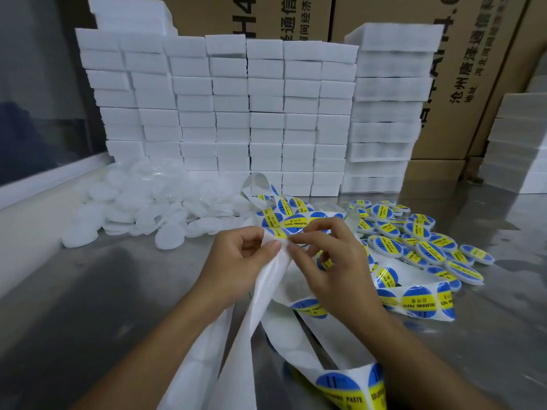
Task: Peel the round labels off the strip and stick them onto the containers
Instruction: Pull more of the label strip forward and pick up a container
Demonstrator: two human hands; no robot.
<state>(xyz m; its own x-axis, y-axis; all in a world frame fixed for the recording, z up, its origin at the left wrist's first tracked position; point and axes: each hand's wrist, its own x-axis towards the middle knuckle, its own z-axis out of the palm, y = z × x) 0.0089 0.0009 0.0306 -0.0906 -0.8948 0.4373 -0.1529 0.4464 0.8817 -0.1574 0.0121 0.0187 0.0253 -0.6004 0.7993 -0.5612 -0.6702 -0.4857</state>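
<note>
A long white backing strip point(266, 294) with round blue-and-yellow labels loops across the steel table. My left hand point(236, 261) pinches the strip just left of one label point(279, 233). My right hand point(328, 261) pinches that label's edge with thumb and forefinger, right beside the left fingertips. Plain white round containers point(142, 208) lie heaped at the left. Labelled containers point(429, 247) lie heaped at the right.
A wall of stacked white foam blocks point(231, 113) stands behind the piles, with cardboard boxes point(461, 69) further back. More white blocks point(518, 149) stand at the far right. Emptied strip trails down toward the near table edge point(207, 365).
</note>
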